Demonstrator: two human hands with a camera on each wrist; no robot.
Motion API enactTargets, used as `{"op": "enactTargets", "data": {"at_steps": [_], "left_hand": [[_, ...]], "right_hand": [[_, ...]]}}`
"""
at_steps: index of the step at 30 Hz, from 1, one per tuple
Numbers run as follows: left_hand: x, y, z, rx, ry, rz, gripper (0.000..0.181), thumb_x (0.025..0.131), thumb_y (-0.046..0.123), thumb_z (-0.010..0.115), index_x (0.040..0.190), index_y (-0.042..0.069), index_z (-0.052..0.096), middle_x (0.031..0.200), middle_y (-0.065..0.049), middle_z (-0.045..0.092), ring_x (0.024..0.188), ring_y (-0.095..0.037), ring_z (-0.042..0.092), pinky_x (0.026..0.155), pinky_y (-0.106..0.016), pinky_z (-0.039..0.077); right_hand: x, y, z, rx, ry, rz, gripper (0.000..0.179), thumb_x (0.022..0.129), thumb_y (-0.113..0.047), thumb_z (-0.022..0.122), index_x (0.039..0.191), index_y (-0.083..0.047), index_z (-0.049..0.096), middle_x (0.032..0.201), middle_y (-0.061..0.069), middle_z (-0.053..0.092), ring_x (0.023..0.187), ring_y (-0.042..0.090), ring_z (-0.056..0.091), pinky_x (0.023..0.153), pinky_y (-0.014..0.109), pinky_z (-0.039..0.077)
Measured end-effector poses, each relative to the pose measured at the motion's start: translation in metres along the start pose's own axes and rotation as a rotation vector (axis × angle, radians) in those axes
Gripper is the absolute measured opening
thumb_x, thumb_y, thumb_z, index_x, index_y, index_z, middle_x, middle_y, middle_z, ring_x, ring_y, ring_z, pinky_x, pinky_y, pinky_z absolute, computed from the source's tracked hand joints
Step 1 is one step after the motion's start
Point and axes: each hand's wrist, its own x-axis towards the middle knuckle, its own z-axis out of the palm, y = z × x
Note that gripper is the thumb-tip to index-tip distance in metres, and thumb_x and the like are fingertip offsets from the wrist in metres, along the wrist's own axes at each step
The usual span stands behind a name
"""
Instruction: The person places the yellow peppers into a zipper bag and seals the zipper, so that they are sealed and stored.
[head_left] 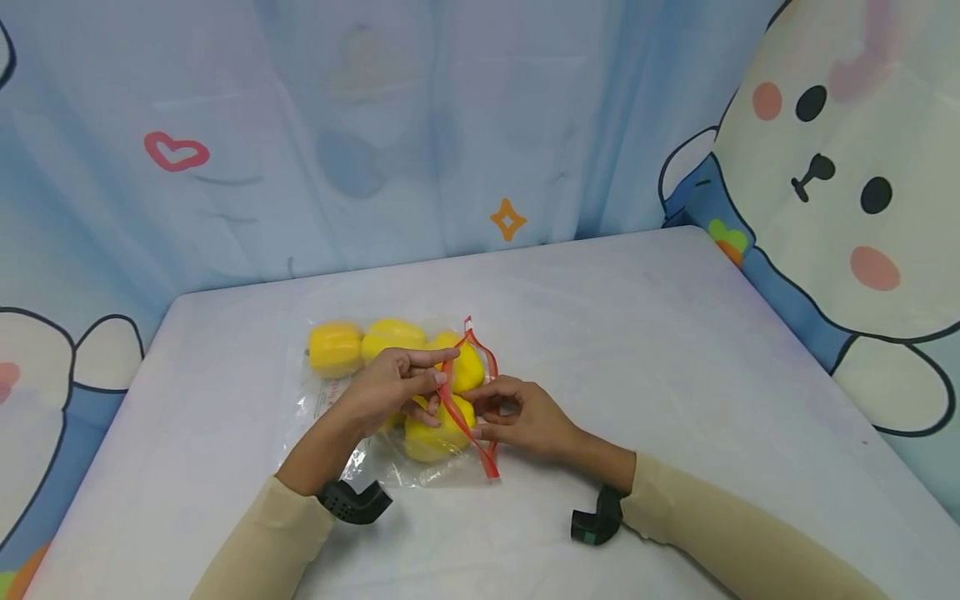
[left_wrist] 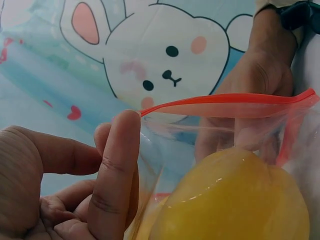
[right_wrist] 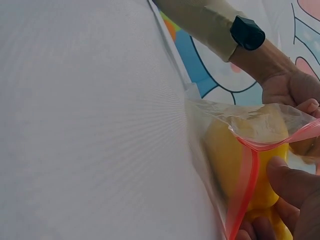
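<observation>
A clear zip bag with a red zip strip lies on the table with its mouth to the right. Inside are several yellow bell peppers. My left hand pinches the upper edge of the bag's mouth between thumb and fingers, and the red strip stands raised there. At the mouth my right hand grips the nearest yellow pepper, its thumb on the side and its other fingers low around it. Those fingertips are partly hidden by the pepper and the film.
A white cloth covers the table. Behind it hangs a blue printed curtain with cartoon rabbits. Each wrist wears a black camera mount, one of them close over the table at the bag's near side.
</observation>
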Motion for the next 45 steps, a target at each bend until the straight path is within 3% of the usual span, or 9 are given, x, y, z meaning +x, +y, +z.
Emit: {"op": "enactTargets", "data": {"at_steps": [11,18,24,27,30,33,35,40,45], "left_hand": [[0.006,0.005,-0.003,0.079,0.025,0.014,0.044,0.098,0.010,0.053,0.143,0.007,0.052,0.073,-0.006,0.062,0.060,-0.015,0.061,0.058,-0.032,0.061],[0.007,0.024,-0.016,0.289,0.033,0.028,0.046,0.098,0.012,0.051,0.144,0.012,0.051,0.103,-0.016,0.074,0.064,-0.020,0.065,0.058,-0.033,0.060],[0.029,0.051,-0.030,0.526,0.086,0.188,0.039,0.101,0.016,0.052,0.140,0.018,0.057,0.104,-0.016,0.073,0.081,-0.036,0.063,0.061,-0.038,0.059],[0.050,0.064,-0.034,0.703,0.103,0.279,0.034,0.100,0.016,0.052,0.132,0.017,0.063,0.103,-0.012,0.074,0.085,-0.030,0.061,0.062,-0.034,0.055],[0.073,0.068,-0.041,0.847,0.027,0.330,0.030,0.100,0.015,0.054,0.126,0.012,0.067,0.111,-0.008,0.073,0.094,-0.023,0.063,0.075,-0.031,0.054],[0.093,0.065,-0.048,0.881,-0.094,0.320,0.029,0.100,0.014,0.054,0.126,0.008,0.066,0.123,-0.009,0.068,0.112,-0.023,0.062,0.099,-0.038,0.052],[0.104,0.061,-0.051,0.878,-0.155,0.295,0.030,0.100,0.015,0.054,0.128,0.007,0.065,0.129,-0.010,0.064,0.119,-0.025,0.060,0.106,-0.043,0.048],[0.120,0.051,-0.053,0.801,-0.231,0.230,0.028,0.101,0.020,0.054,0.125,0.011,0.067,0.128,-0.006,0.065,0.120,-0.023,0.061,0.107,-0.044,0.047],[0.127,0.046,-0.051,0.729,-0.278,0.205,0.023,0.100,0.016,0.056,0.116,0.007,0.069,0.111,-0.008,0.071,0.102,-0.022,0.068,0.098,-0.038,0.055]], "right_hand": [[0.000,0.003,-0.005,0.041,0.032,-0.052,0.034,0.087,-0.017,0.075,0.119,-0.011,0.068,0.111,0.007,0.068,0.099,0.020,0.064,0.088,0.023,0.057],[0.002,0.001,-0.008,0.293,0.047,-0.005,0.027,0.100,-0.015,0.055,0.118,0.005,0.062,0.112,0.026,0.062,0.094,0.012,0.068,0.084,0.031,0.060],[0.003,-0.002,-0.018,0.365,0.116,0.034,0.032,0.102,-0.015,0.051,0.119,0.012,0.057,0.104,0.024,0.064,0.087,0.020,0.072,0.077,0.040,0.061],[0.006,-0.003,-0.030,0.330,0.215,0.052,0.032,0.102,-0.015,0.052,0.118,0.012,0.057,0.097,0.020,0.065,0.083,0.020,0.070,0.071,0.036,0.062],[0.013,-0.003,-0.043,0.243,0.310,0.057,0.030,0.100,-0.016,0.056,0.118,0.008,0.060,0.097,0.019,0.066,0.082,0.021,0.068,0.067,0.031,0.062],[0.026,-0.004,-0.051,0.127,0.345,0.039,0.028,0.098,-0.017,0.059,0.118,0.003,0.062,0.100,0.018,0.067,0.085,0.028,0.066,0.065,0.029,0.061],[0.035,-0.004,-0.054,0.031,0.335,0.014,0.029,0.097,-0.020,0.061,0.119,-0.002,0.064,0.102,0.015,0.068,0.087,0.032,0.066,0.065,0.030,0.061],[0.059,-0.007,-0.054,-0.125,0.256,-0.040,0.029,0.096,-0.028,0.064,0.121,-0.014,0.066,0.106,0.008,0.068,0.090,0.031,0.065,0.065,0.038,0.061],[0.075,-0.011,-0.052,-0.130,0.230,-0.043,0.021,0.095,-0.026,0.065,0.113,-0.014,0.069,0.102,0.007,0.070,0.087,0.029,0.067,0.065,0.038,0.061]]}}
